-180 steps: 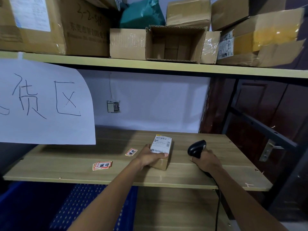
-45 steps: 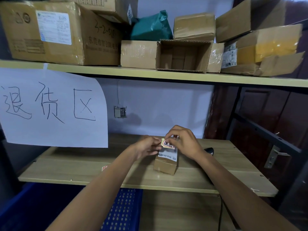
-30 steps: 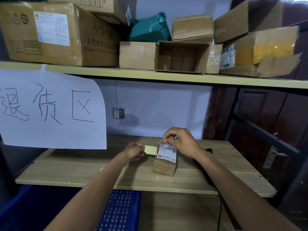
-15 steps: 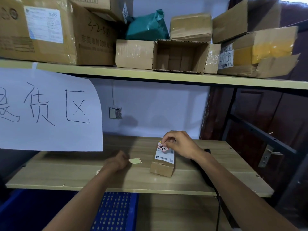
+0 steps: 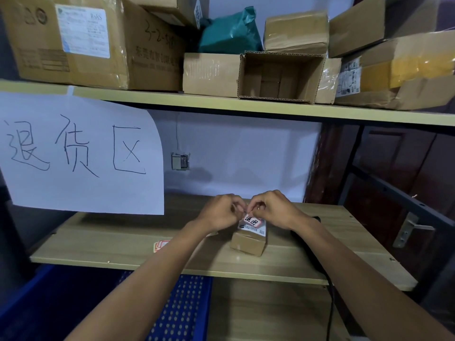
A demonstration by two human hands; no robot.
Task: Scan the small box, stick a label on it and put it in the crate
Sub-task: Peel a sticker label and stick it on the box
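The small brown box [image 5: 248,243] stands on the wooden shelf board [image 5: 123,244], with a white printed sticker on its top. A red-edged label [image 5: 252,220] lies on that top. My left hand [image 5: 220,212] and my right hand [image 5: 275,209] meet over the box's far end, fingertips pinched at the label's upper edge. The black scanner [image 5: 316,219] lies behind my right wrist, mostly hidden. The blue perforated crate [image 5: 182,308] sits below the shelf at the lower left.
Spare red-edged labels [image 5: 161,244] lie on the board left of my left forearm. A large handwritten paper sign [image 5: 73,153] hangs at the left. Several cardboard boxes [image 5: 278,75] crowd the upper shelf. A dark metal frame [image 5: 394,193] stands on the right.
My left hand has dropped the label's backing paper and come back to the box. Both hands now pinch at the label on the box's top. The view has shifted slightly.
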